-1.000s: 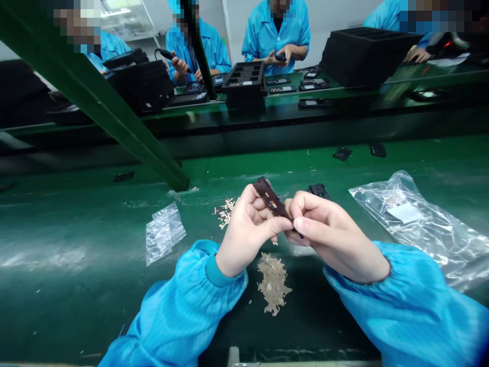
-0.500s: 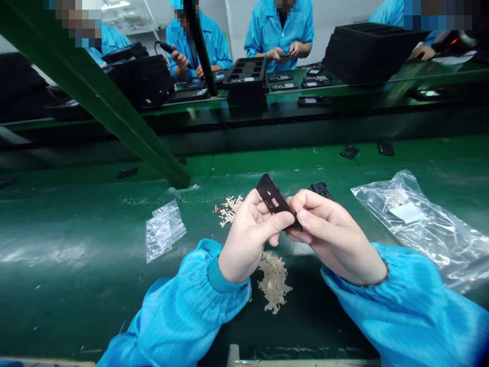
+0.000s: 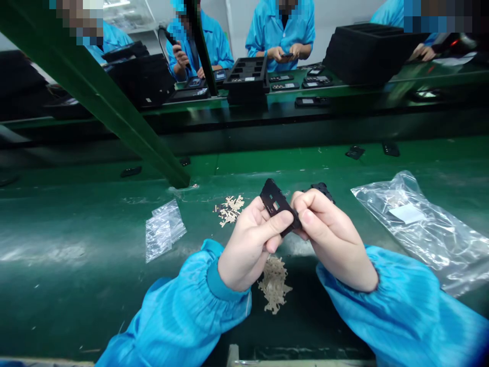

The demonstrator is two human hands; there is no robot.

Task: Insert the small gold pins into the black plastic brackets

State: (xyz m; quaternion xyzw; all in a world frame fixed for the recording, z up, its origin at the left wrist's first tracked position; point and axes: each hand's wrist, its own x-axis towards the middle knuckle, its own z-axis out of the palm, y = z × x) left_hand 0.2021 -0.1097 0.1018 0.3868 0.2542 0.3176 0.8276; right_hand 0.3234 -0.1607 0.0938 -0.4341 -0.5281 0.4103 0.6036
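Observation:
A thin black plastic part (image 3: 275, 200) with small cut-outs is tilted between my hands. My left hand (image 3: 252, 237) is wrapped round its lower side, the thumb pressed on its face. The fingers of my right hand (image 3: 324, 224) pinch at its lower right end; whether a small piece is between them is hidden. Below the hands lies a pile of small beige pieces (image 3: 275, 288). A smaller heap of beige and dark pieces (image 3: 231, 209) is behind my left hand. Another black part (image 3: 323, 189) lies partly hidden behind my right hand.
Small clear bags (image 3: 164, 229) lie at left, and a large clear bag (image 3: 424, 224) at right. A green post (image 3: 153, 148) slants down to the green table (image 3: 76, 285). Across the far bench (image 3: 275, 97) are black trays (image 3: 246, 74), devices and several people in blue.
The black part has been tilted, so its cut-outs show more openly. My right hand has shifted slightly, its fingers still at the part's end. Across the bench, a person's dark tool has moved.

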